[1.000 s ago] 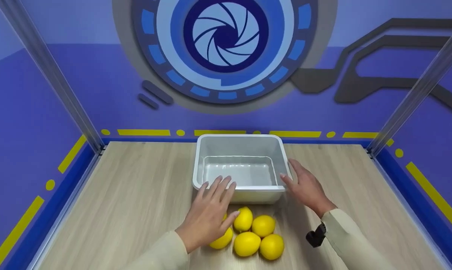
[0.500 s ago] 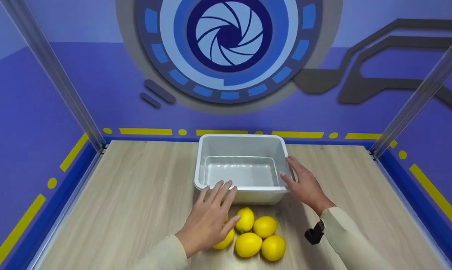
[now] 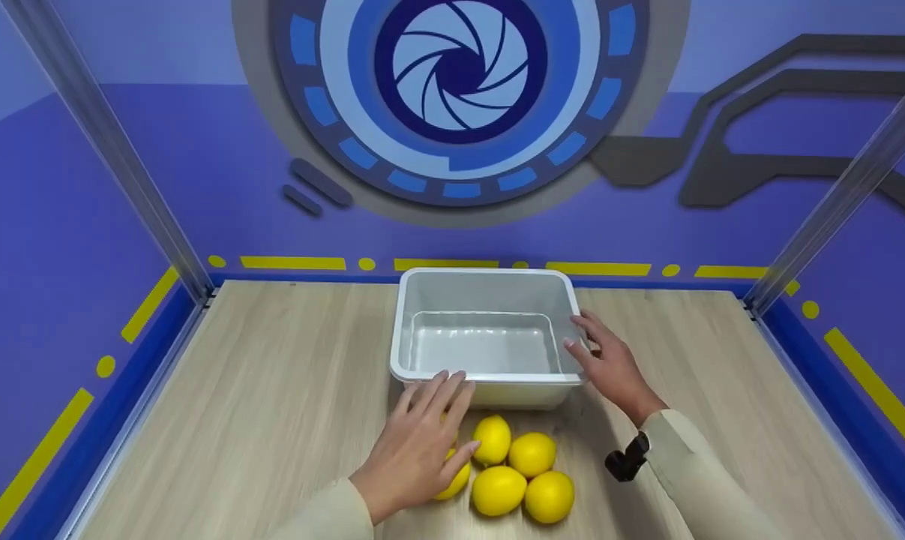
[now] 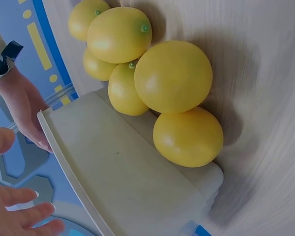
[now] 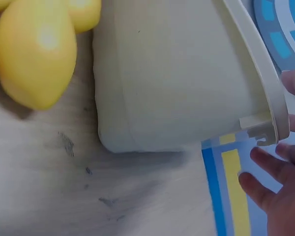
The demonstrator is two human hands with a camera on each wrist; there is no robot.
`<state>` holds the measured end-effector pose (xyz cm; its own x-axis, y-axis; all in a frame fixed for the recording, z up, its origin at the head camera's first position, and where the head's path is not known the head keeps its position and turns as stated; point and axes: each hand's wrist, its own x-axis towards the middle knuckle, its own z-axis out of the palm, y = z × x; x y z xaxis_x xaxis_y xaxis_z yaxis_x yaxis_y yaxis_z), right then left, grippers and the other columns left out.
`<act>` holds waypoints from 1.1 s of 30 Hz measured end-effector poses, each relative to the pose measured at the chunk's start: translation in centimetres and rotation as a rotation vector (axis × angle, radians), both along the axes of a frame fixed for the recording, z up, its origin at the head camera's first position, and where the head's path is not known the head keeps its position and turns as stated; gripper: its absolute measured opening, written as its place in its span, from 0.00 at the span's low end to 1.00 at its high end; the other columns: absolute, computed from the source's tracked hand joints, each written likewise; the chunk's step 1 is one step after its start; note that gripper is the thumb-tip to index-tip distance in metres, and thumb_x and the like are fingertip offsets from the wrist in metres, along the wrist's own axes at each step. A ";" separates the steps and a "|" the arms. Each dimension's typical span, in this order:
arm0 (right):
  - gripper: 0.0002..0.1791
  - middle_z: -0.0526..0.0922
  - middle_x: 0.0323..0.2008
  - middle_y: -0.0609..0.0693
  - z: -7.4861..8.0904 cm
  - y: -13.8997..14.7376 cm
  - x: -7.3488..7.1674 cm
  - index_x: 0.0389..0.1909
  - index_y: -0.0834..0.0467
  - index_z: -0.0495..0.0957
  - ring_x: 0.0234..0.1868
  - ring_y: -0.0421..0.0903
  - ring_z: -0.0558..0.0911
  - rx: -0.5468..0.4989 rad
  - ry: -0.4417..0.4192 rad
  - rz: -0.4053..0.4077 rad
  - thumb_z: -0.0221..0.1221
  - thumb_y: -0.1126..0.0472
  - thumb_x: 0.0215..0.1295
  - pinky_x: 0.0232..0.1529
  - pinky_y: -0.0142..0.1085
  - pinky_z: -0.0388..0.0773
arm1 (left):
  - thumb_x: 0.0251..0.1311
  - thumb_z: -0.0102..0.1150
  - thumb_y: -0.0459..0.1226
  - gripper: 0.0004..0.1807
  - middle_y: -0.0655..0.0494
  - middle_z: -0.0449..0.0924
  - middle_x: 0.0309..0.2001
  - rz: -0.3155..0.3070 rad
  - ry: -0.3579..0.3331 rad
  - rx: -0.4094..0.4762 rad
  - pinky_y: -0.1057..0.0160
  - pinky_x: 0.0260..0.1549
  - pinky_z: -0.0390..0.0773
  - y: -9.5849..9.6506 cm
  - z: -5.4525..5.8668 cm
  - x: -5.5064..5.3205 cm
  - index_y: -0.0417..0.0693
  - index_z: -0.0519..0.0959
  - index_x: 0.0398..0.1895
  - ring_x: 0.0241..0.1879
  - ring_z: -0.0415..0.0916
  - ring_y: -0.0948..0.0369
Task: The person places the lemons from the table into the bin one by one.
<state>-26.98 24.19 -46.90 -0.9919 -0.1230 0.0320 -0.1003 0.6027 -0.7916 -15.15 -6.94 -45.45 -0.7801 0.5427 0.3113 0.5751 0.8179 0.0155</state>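
Note:
A light grey plastic bin [image 3: 489,377] stands near the back of the table. Several yellow lemons [image 3: 499,491] lie clustered in front of it. My left hand [image 3: 415,442] hovers over the left lemons, partly hiding them, its fingertips by the bin's front rim. In the left wrist view its spread fingers [image 4: 19,216] appear apart from the bin. My right hand [image 3: 613,371] is at the bin's right rim, thumb towards the inside. Its fingers [image 5: 270,164] look loosely bent in the right wrist view, beside the rim; whether they touch it I cannot tell.
The wooden table [image 3: 287,390] extends on both sides of the bin. A blue patterned wall [image 3: 392,240] rises close behind it, with metal posts [image 3: 115,142] at the corners. A small black device [image 3: 628,457] is on the right wrist.
My left hand has drawn back a little from the bin's front rim. My right fingers have shifted slightly inward over the right rim. The bin and lemons stay in place.

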 end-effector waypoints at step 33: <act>0.27 0.60 0.73 0.51 -1.2 1.2 -0.4 0.72 0.50 0.61 0.73 0.51 0.63 -0.388 -0.077 -0.019 0.49 0.59 0.73 0.60 0.28 0.70 | 0.68 0.45 0.57 0.35 0.54 0.69 0.66 -0.003 -0.099 0.021 0.52 0.51 0.79 -0.3 -1.8 0.9 0.51 0.57 0.73 0.61 0.71 0.58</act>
